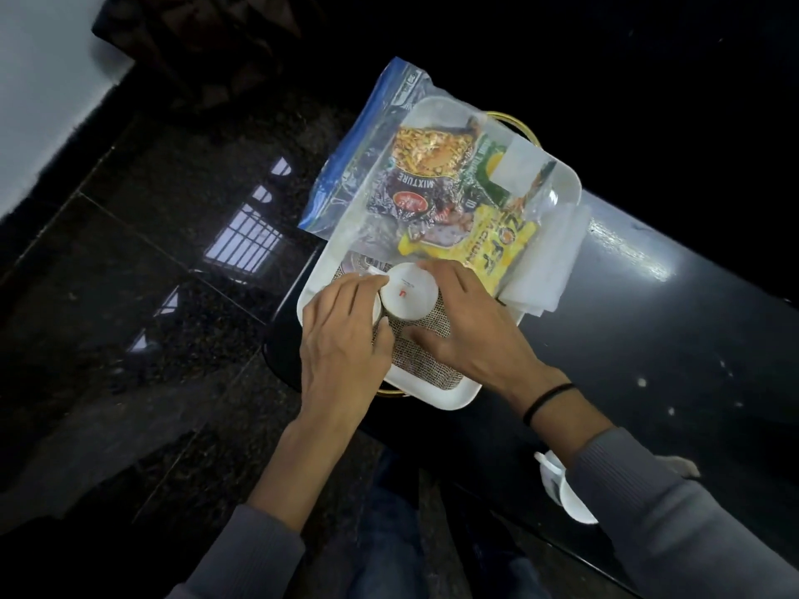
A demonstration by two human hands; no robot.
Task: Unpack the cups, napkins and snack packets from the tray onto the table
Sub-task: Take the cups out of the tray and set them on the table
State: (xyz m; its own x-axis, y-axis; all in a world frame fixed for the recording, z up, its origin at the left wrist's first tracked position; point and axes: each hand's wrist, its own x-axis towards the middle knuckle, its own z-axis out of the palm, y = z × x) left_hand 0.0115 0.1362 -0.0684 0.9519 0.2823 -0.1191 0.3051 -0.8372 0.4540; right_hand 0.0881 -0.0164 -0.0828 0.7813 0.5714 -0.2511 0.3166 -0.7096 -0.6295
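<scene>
A white tray (452, 397) with a woven mat sits on the dark table. A white cup (408, 291) stands upside down on the mat. My left hand (341, 339) touches the cup's left side, where another white piece is partly hidden under its fingers. My right hand (467, 322) curls around the cup's right side. Beyond the cup, a clear zip bag (376, 166) holds snack packets, a dark "Mixture" one (415, 183) and a yellow one (497, 248). White napkins (544, 278) lie at the tray's right edge.
Another white cup (566, 495) stands on the glossy dark table (670, 339) near my right forearm. The table's edge runs just left of the tray, with a dark polished floor (151, 274) below.
</scene>
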